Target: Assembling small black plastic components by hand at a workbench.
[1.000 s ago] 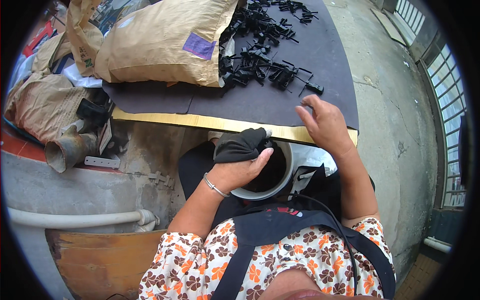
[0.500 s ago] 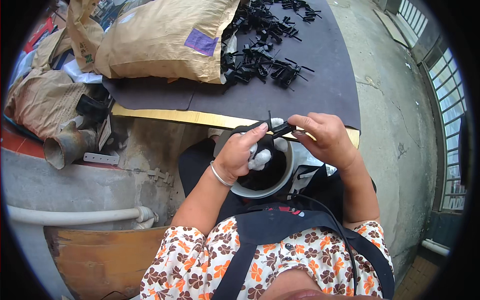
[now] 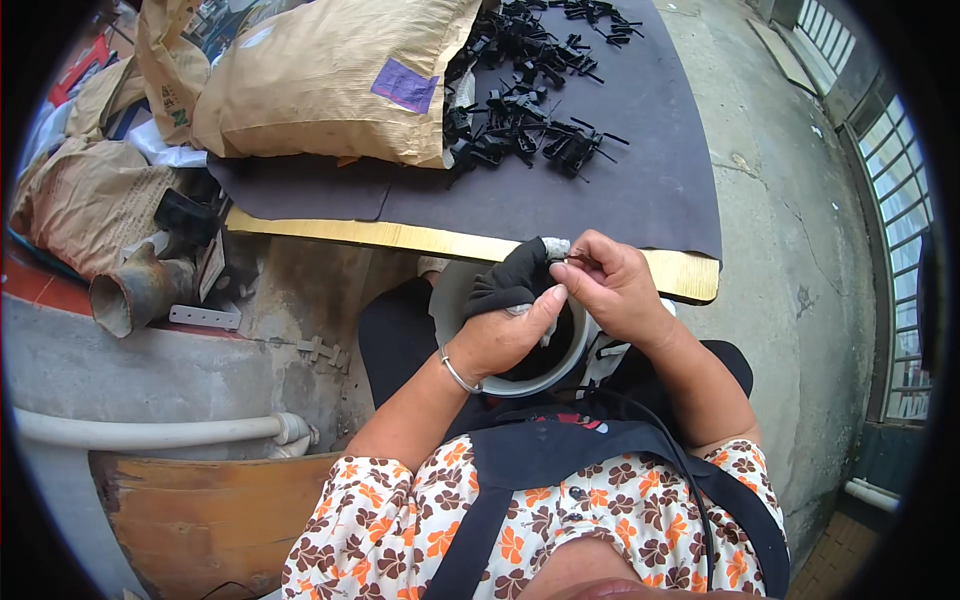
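Note:
My left hand, its fingers in a black glove with pale tips and its thumb bare, is curled closed; whatever it grips is hidden. Right against its fingertips, my bare right hand pinches a small dark piece, mostly covered by the fingers. Both hands meet above a grey bucket between my knees, with dark contents partly hidden by my wrists. Beyond them, a pile of black plastic clip-like parts with thin prongs lies on the table.
A large brown paper sack lies on the dark-covered table, whose yellow front edge runs just beyond my hands. At left are another crumpled sack, a rusty pipe piece and a white pipe. A dark cable crosses my apron.
The black part that showed between both hands is now mostly hidden. My left hand has turned, its gloved finger backs showing, and my right hand has come in closer to it.

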The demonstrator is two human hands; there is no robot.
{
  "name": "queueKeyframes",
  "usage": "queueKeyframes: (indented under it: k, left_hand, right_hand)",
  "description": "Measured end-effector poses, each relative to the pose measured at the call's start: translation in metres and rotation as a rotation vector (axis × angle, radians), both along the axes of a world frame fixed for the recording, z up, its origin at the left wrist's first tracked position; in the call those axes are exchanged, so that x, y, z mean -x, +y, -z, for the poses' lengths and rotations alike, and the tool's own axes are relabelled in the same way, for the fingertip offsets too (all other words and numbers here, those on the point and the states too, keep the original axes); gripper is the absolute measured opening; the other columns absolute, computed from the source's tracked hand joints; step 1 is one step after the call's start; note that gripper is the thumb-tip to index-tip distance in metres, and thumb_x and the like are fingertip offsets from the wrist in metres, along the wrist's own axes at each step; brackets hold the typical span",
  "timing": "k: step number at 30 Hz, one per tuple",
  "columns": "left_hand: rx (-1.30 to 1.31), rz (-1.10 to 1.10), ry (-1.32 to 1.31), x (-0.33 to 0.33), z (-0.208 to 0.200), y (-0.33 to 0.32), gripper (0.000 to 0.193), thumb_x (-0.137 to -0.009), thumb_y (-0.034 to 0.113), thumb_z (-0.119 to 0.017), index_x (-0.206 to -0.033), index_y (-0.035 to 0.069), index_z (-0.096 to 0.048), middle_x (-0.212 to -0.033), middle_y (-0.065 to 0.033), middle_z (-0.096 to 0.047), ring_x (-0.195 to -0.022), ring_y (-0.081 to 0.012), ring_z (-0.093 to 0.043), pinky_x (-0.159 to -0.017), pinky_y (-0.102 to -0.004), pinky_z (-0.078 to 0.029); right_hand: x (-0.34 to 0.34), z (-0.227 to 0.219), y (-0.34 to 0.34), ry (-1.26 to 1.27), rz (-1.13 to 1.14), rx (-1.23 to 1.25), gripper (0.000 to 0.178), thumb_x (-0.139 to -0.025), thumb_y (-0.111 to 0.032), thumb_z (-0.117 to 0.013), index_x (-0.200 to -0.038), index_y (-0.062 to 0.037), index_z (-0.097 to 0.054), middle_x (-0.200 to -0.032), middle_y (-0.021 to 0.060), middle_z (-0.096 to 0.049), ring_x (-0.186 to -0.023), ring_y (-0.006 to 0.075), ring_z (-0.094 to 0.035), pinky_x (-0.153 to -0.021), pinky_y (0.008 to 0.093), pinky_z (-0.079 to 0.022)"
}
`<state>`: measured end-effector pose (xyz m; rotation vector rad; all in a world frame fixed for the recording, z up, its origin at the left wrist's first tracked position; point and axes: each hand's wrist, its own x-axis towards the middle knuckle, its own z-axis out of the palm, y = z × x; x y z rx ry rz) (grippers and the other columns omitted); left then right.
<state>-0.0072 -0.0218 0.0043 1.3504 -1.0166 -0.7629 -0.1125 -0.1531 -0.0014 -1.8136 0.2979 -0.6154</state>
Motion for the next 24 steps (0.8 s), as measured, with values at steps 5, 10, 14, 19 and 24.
queueKeyframes:
  k: [5, 10, 14, 19, 24]
  left_hand:
    - [-0.081, -0.093, -0.254, 0.001, -0.006, 0.001, 0.034, -0.088, 0.005, -0.055, -0.120, -0.004, -0.051, -0.107, -0.0084, -0.062, -0.096, -0.0116, -0.057, -0.085, -0.0254, -0.045]
    - [-0.023, -0.138, -0.462, -0.003, 0.004, -0.001, 0.032, -0.087, 0.004, -0.055, -0.118, -0.005, -0.053, -0.104, -0.0113, -0.064, -0.092, -0.0151, -0.059, -0.084, -0.0277, -0.046]
    - [-0.031, -0.158, -0.533, 0.002, 0.007, -0.002, 0.034, -0.083, 0.003, -0.056, -0.116, -0.005, -0.053, -0.106, -0.0143, -0.063, -0.094, -0.0181, -0.060, -0.085, -0.0299, -0.046]
    - [-0.017, -0.218, -0.805, 0.001, 0.008, 0.001, 0.035, -0.080, 0.001, -0.058, -0.114, -0.005, -0.054, -0.108, -0.0152, -0.062, -0.096, -0.0177, -0.060, -0.085, -0.0293, -0.046]
    - [-0.115, -0.177, -0.288, -0.002, -0.004, 0.002, 0.032, -0.085, 0.003, -0.058, -0.116, -0.005, -0.053, -0.104, -0.0090, -0.062, -0.088, -0.0143, -0.058, -0.081, -0.0257, -0.046]
  right_hand:
    - [0.005, -0.005, -0.010, 0.037, -0.168, -0.029, 0.019, -0.092, -0.014, -0.054, -0.080, 0.0001, -0.053, -0.062, 0.0023, -0.048, -0.058, 0.0097, -0.041, -0.053, 0.0261, -0.038]
    - [0.003, -0.013, -0.005, 0.106, -0.208, 0.175, 0.022, -0.093, -0.015, -0.051, -0.079, 0.0020, -0.055, -0.063, 0.0084, -0.050, -0.058, 0.0131, -0.044, -0.055, 0.0289, -0.041]
    - [0.001, -0.004, -0.003, 0.165, -0.162, 0.067, 0.023, -0.090, -0.016, -0.052, -0.078, 0.0028, -0.055, -0.066, 0.0194, -0.055, -0.057, 0.0324, -0.052, -0.058, 0.0367, -0.044]
    - [-0.005, 0.008, 0.007, 0.104, -0.116, 0.040, 0.023, -0.090, -0.016, -0.052, -0.078, 0.0031, -0.055, -0.066, 0.0189, -0.056, -0.057, 0.0309, -0.052, -0.057, 0.0360, -0.043]
    - [0.004, -0.007, -0.008, 0.151, -0.167, 0.005, 0.017, -0.090, -0.014, -0.056, -0.086, 0.0028, -0.059, -0.069, 0.0074, -0.058, -0.062, 0.0111, -0.045, -0.061, 0.0270, -0.043]
